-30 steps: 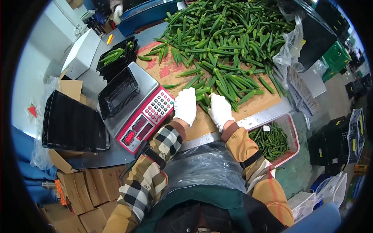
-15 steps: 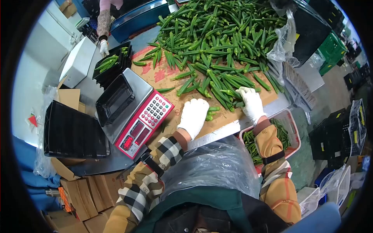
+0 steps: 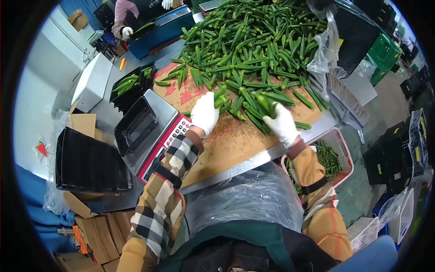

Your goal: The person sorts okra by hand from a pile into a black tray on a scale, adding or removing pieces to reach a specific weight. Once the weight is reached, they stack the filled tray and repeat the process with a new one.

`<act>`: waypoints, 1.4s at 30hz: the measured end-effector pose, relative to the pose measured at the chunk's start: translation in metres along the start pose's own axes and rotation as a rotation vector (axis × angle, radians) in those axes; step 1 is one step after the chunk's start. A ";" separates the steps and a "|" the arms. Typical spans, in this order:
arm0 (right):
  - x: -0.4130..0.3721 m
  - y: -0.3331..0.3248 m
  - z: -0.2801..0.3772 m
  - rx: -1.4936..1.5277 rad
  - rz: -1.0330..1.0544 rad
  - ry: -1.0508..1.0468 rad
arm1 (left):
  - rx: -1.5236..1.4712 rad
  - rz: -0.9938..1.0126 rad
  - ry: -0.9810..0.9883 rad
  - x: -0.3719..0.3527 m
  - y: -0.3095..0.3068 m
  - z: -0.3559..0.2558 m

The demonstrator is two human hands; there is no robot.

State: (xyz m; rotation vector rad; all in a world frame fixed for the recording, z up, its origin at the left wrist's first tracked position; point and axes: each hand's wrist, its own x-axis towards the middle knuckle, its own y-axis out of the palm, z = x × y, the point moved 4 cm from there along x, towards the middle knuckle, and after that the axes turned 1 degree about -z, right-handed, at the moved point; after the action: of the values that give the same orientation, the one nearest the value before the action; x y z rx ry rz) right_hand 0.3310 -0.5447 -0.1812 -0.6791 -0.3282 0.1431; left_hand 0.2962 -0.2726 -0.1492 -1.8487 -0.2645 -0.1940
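Observation:
My left hand (image 3: 205, 114), in a white glove, is closed on a few okra pods (image 3: 220, 97) just right of the scale. In its white glove, my right hand (image 3: 282, 125) grips okra (image 3: 263, 103) at the near edge of the large okra pile (image 3: 253, 41). Cardboard (image 3: 235, 140) lies under both hands. On the red-framed digital scale (image 3: 166, 132) rests a black plastic tray (image 3: 136, 126), with nothing seen inside. My left forearm hides the scale's display.
Black trays holding okra (image 3: 127, 85) stand behind the scale. A stack of black trays (image 3: 90, 163) is at left. Below the table's right edge sits a basket (image 3: 348, 156) of okra. A brush (image 3: 346, 99) lies at right. A co-worker's gloved hand (image 3: 127, 32) shows at the far left.
My left hand has moved up and left, now with okra in it. My right hand has shifted slightly left, with okra raised at its fingers. The co-worker's hand has left the filled trays.

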 end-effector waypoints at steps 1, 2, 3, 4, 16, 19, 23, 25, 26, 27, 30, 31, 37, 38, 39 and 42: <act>0.001 0.013 0.009 -0.069 0.027 0.003 | 0.044 0.002 0.014 0.002 0.012 0.006; 0.002 0.027 0.013 -0.137 0.053 0.007 | 0.095 0.019 0.039 0.001 0.028 0.009; 0.003 0.038 0.018 -0.309 0.041 -0.066 | 0.187 -0.009 0.075 -0.002 0.033 0.007; 0.005 0.044 0.020 -0.402 0.028 -0.137 | 0.279 -0.036 0.112 -0.002 0.037 0.007; -0.045 -0.052 -0.009 0.861 0.067 0.183 | -0.723 0.023 -0.310 -0.018 0.022 -0.004; -0.056 -0.071 -0.025 0.760 -0.068 0.178 | -1.244 0.217 -0.387 -0.043 0.023 -0.022; -0.055 -0.092 -0.074 -0.076 -0.205 0.184 | -1.701 0.440 -0.533 -0.088 0.021 -0.039; -0.051 -0.087 -0.073 -0.363 -0.215 0.054 | -1.948 0.496 -0.613 -0.102 0.023 -0.047; -0.047 -0.078 -0.075 -0.462 -0.220 -0.083 | -2.005 0.502 -0.622 -0.106 0.025 -0.051; -0.041 -0.072 -0.077 -0.467 -0.131 -0.096 | -2.061 0.504 -0.631 -0.109 0.021 -0.059; -0.028 -0.069 -0.090 -0.492 -0.007 0.082 | -2.212 0.544 -0.587 -0.113 0.003 -0.074; -0.030 -0.068 -0.087 -0.529 -0.089 -0.005 | -2.266 0.559 -0.573 -0.114 -0.004 -0.077; -0.069 -0.057 0.001 0.581 0.098 0.595 | -2.378 0.589 -0.526 -0.121 -0.025 -0.083; -0.082 -0.045 0.024 0.782 0.122 0.619 | -2.325 0.589 -0.555 -0.123 -0.023 -0.083; -0.090 -0.023 0.025 0.860 0.201 0.656 | -2.272 0.590 -0.583 -0.125 -0.020 -0.082; -0.111 0.038 0.044 0.953 0.415 0.694 | -2.072 0.568 -0.558 -0.135 0.007 -0.076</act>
State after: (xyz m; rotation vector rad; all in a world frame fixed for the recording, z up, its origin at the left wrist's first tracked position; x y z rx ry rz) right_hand 0.2105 -0.5162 -0.2013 0.1862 0.5454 0.4094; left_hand 0.1692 -0.3587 -0.1695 -3.8908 0.2972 0.7949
